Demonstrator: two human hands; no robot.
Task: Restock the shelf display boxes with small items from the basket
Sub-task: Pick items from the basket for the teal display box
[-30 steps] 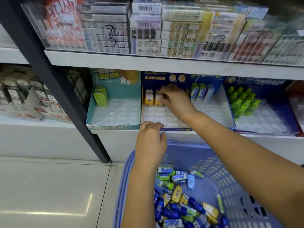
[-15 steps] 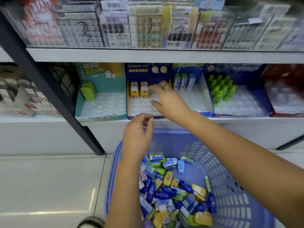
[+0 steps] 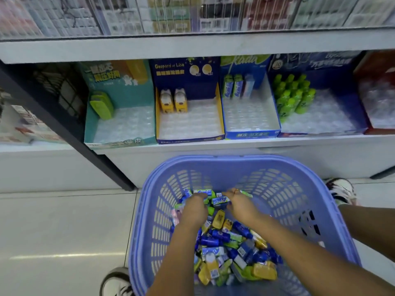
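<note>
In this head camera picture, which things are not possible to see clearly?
- Left hand and right hand: fingertips buried among items in the basket, so any grip is hidden.
- Red display box: cut off by the right edge.
- Top-shelf packages: print blurred.
- Shoe: cut by the bottom edge.

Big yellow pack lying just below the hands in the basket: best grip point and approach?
Take the yellow pack across its two long edges, coming straight down from above. It lies flat, label up, on top of the pile in the basket, so the broad face is open; its ends butt against neighbouring packs. The right hand is nearest; the left hand sits beside it.
</note>
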